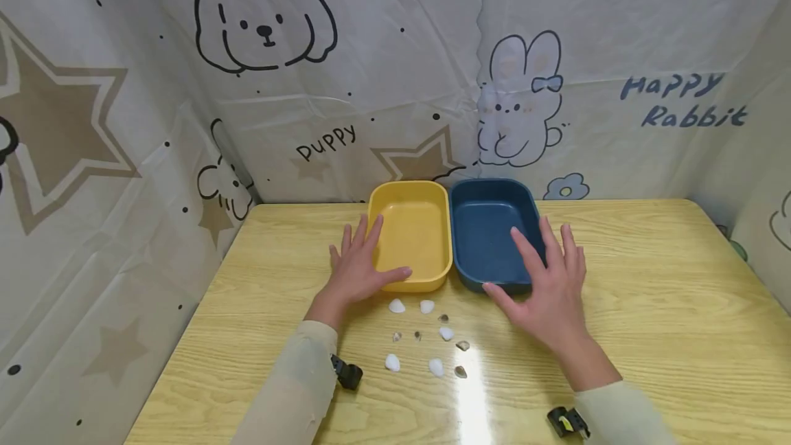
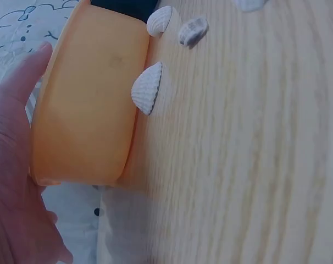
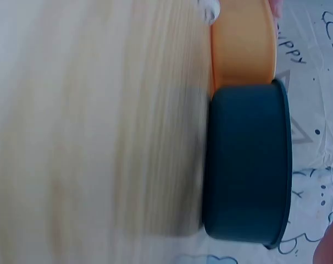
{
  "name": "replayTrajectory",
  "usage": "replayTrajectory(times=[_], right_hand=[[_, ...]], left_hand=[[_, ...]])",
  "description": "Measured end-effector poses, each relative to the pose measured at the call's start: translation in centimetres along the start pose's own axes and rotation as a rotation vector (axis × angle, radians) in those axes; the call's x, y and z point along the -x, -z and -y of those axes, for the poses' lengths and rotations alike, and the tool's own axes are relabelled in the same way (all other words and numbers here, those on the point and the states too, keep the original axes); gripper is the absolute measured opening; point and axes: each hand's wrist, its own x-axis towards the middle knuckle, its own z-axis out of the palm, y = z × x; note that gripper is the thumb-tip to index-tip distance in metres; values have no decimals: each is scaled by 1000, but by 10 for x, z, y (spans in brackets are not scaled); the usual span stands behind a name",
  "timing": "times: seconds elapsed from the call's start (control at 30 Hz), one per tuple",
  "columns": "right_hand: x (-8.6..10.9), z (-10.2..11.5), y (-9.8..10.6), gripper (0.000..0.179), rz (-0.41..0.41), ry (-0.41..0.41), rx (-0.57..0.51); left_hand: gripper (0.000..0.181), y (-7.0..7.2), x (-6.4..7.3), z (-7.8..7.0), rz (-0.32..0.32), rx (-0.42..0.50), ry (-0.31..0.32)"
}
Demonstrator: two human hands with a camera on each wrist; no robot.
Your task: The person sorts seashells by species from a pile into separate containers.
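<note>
Side by side at the far edge of the table stand a yellow tray and a dark blue tray, touching or nearly so. My left hand is at the yellow tray's left side, fingers spread, thumb over its near rim; contact is unclear. My right hand spreads its fingers over the right side of the blue tray and holds nothing. White seashells and smaller brownish shells lie scattered on the wood in front of the trays. A ribbed white shell lies close to the yellow tray in the left wrist view.
The light wooden table extends to both sides of the trays. A printed cloth hangs behind it and along the sides. Small black devices sit at both wrists, including a left wrist camera.
</note>
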Motion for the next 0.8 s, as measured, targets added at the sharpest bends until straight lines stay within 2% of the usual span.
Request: replayTrajectory(times=[0.33, 0.43, 0.57, 0.8], right_hand=[[9, 18, -16, 74, -118, 90, -228], [14, 21, -21, 69, -81, 73, -316], [20, 25, -28, 61, 8, 17, -405], [27, 34, -38, 55, 70, -45, -462]], left_hand=[[119, 1, 4, 1, 10, -2, -27], [119, 0, 4, 1, 9, 5, -22], [119, -1, 3, 2, 5, 14, -21], [120, -1, 0, 3, 7, 6, -23]])
